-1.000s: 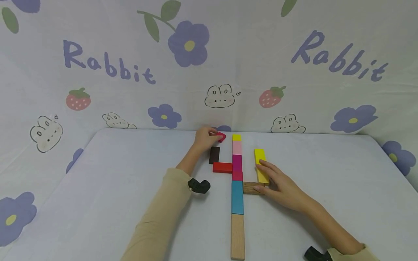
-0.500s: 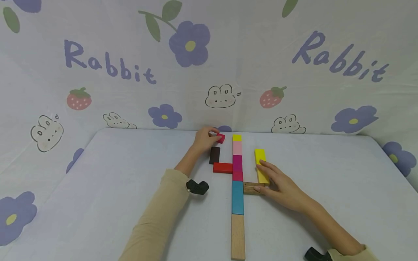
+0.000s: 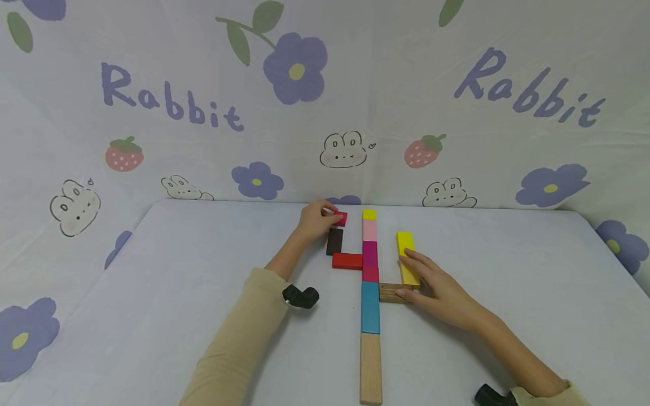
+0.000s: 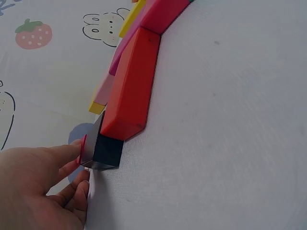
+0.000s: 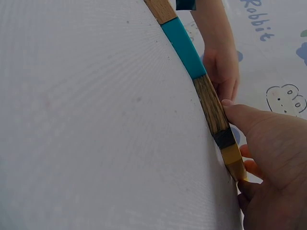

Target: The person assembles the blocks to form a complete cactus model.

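Observation:
My left hand pinches a small crimson block between thumb and fingers at the far end of the dark brown block. In the left wrist view only a thin edge of it shows; whether the two touch I cannot tell. A red block lies crosswise between the dark block and the central column. My right hand has loosely bent fingers lying against the long yellow block, while its thumb touches the striped brown wooden block.
Down the middle runs a column: small yellow block, pink block, magenta block, crimson block, blue block and plain wooden block. The white table meets a printed cloth backdrop behind.
My left hand has drawn the small crimson block slightly left and nearer, to the dark block's far end, turning it straighter. The right hand stays in place.

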The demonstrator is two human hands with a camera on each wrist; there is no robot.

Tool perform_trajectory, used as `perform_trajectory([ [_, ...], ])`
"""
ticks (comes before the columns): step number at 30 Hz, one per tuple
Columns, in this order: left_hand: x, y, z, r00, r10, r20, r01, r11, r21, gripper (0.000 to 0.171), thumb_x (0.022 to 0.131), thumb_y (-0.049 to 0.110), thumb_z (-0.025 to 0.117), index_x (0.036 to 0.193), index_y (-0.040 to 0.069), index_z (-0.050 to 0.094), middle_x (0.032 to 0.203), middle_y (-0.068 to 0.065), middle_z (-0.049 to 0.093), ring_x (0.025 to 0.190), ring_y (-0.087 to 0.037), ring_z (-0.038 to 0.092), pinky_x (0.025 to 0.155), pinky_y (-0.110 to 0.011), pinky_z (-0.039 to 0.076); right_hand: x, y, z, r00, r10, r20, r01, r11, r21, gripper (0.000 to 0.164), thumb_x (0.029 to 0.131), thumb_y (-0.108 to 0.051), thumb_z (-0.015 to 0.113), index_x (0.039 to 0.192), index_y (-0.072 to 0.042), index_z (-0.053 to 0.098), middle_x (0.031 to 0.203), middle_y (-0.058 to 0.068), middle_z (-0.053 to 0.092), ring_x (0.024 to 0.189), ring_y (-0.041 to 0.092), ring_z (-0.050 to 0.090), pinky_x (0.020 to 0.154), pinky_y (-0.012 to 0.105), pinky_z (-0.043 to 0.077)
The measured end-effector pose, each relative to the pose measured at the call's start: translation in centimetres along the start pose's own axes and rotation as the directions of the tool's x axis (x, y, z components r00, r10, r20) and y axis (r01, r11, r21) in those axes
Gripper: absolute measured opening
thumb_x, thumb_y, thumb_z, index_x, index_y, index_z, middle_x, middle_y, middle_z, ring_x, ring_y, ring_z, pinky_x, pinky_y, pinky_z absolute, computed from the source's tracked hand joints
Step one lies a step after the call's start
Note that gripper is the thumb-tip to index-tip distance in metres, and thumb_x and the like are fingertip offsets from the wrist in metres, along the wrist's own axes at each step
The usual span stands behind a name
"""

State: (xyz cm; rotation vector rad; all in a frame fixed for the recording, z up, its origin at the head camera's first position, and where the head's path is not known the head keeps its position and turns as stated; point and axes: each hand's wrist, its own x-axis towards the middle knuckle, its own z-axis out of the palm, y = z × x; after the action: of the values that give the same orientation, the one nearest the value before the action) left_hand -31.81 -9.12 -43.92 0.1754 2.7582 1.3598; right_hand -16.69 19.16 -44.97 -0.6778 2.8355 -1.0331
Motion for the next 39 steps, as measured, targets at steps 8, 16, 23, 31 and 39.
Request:
perform_trajectory([
  [8, -0.4, -0.3, -0.1, 1.000, 0.006, -0.001, -0.006, 0.999, -0.031, 0.032, 0.102, 0.019, 0.071, 0.125, -0.003, 0.069, 0.116, -0.020, 0.067, 0.100, -0.027, 0.062, 0.084, -0.031, 0.054, 0.0, 0.0, 0.0, 1.000, 0.000, 0.000, 0.000, 1.000, 0.000, 0.069, 0.100, -0.034, 0.073, 0.156, -0.001, 0.048, 0.166, 0.024, 0.036, 0.153, 0.050, 0.032, 0.118, 0.068, 0.035],
  [16, -0.9, -0.6, -0.2, 1.000, 0.022, -0.002, -0.022, 0.999, -0.023, 0.031, 0.101, 0.020, 0.071, 0.124, -0.002, 0.070, 0.112, -0.019, 0.068, 0.099, -0.026, 0.061, 0.080, -0.027, 0.050, 0.1, -0.1, -0.1, 1.000, 0.001, 0.006, -0.001, 1.000, 0.002, 0.070, 0.100, -0.036, 0.073, 0.156, -0.003, 0.048, 0.166, 0.023, 0.035, 0.152, 0.050, 0.033, 0.116, 0.069, 0.037],
  [23, -1.2, -0.5, -0.4, 1.000, 0.020, -0.003, -0.020, 1.000, -0.014, 0.032, 0.102, 0.020, 0.070, 0.125, -0.002, 0.069, 0.117, -0.020, 0.068, 0.105, -0.029, 0.063, 0.088, -0.033, 0.054, 0.2, -0.1, -0.1, 1.000, 0.006, 0.007, -0.006, 1.000, -0.001, 0.070, 0.099, -0.036, 0.073, 0.156, -0.003, 0.048, 0.166, 0.023, 0.035, 0.153, 0.050, 0.033, 0.116, 0.068, 0.037],
  [31, -1.3, -0.8, -0.3, 1.000, 0.030, -0.004, -0.030, 0.999, -0.024, 0.031, 0.102, 0.020, 0.070, 0.124, -0.002, 0.070, 0.118, -0.020, 0.068, 0.105, -0.029, 0.063, 0.089, -0.034, 0.055, 0.1, -0.1, -0.1, 1.000, 0.010, 0.008, -0.010, 1.000, -0.003, 0.070, 0.099, -0.035, 0.073, 0.156, -0.002, 0.048, 0.166, 0.023, 0.036, 0.152, 0.050, 0.033, 0.117, 0.068, 0.036],
  [39, -1.4, -1.0, -0.2, 1.000, 0.029, -0.002, -0.029, 0.999, -0.032, 0.031, 0.102, 0.020, 0.070, 0.123, -0.002, 0.070, 0.116, -0.020, 0.068, 0.104, -0.029, 0.062, 0.088, -0.032, 0.056, 0.0, -0.2, -0.1, 1.000, 0.006, 0.008, -0.006, 1.000, 0.009, 0.070, 0.100, -0.034, 0.073, 0.156, -0.001, 0.048, 0.166, 0.024, 0.035, 0.153, 0.050, 0.032, 0.118, 0.069, 0.035],
])
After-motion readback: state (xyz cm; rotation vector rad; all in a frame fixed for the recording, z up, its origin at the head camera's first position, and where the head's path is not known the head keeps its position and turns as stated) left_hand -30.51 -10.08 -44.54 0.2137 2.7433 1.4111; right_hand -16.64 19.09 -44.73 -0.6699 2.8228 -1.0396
